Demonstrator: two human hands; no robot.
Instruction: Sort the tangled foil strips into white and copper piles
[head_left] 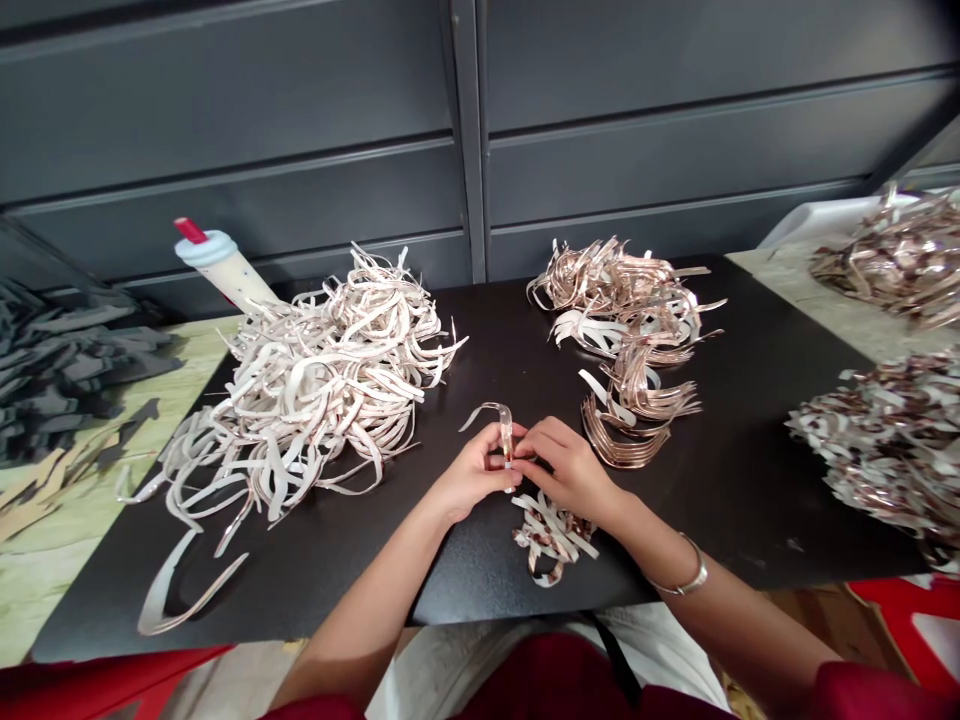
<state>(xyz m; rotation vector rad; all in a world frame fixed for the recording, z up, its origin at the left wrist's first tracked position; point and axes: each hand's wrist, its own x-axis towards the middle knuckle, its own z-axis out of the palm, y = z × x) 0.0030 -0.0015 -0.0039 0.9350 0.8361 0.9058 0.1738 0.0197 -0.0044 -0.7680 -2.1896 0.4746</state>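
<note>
Both hands meet over the black table (480, 560), near its front edge. My left hand (478, 470) pinches a shiny rose-gold and white strip (506, 435) whose curled end stands above the fingers. Against the same strip, the bent fingers of my right hand (562, 462) are closed on its lower part. Just below the right hand lies a small heap of short cut pieces (551, 540). To the left spreads a large tangled pile of white strips (322, 390). Rose-gold strips in curved bundles (634, 390) lie at the back right.
A cup with a red straw (225, 265) leans behind the white pile. Dark grey pieces (67, 360) and tan pieces (60, 480) lie far left. More shiny piles (892, 440) sit at the right. A grey panel wall (300, 120) stands behind the table.
</note>
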